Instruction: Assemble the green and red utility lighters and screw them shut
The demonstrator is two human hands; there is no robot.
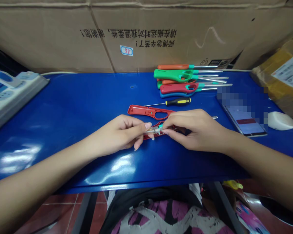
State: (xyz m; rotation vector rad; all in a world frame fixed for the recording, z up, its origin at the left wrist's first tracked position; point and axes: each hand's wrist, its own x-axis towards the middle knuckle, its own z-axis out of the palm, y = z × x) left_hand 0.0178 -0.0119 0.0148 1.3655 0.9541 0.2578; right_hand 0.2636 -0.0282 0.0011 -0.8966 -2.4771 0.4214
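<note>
My left hand (127, 133) is closed, its thumb and fingers pinching a small clear plastic lighter part (150, 131) with a teal piece at its right end. From the other side, the fingertips of my right hand (195, 128) pinch that teal end. Under my fingers is a red lighter shell half (148, 136), mostly covered by both hands. Just beyond them lies the other red shell half (142, 110), inner side up, with a loop-shaped trigger opening. A metal tip (214, 117) shows past my right hand; what it belongs to is hidden.
A black and yellow screwdriver (177, 101) lies behind the shells. Farther back is a pile of long-nosed lighters (175, 87). A phone (246, 117) and white mouse (280, 121) are at right, a power strip (12, 94) at left. A cardboard box (63, 48) walls the back.
</note>
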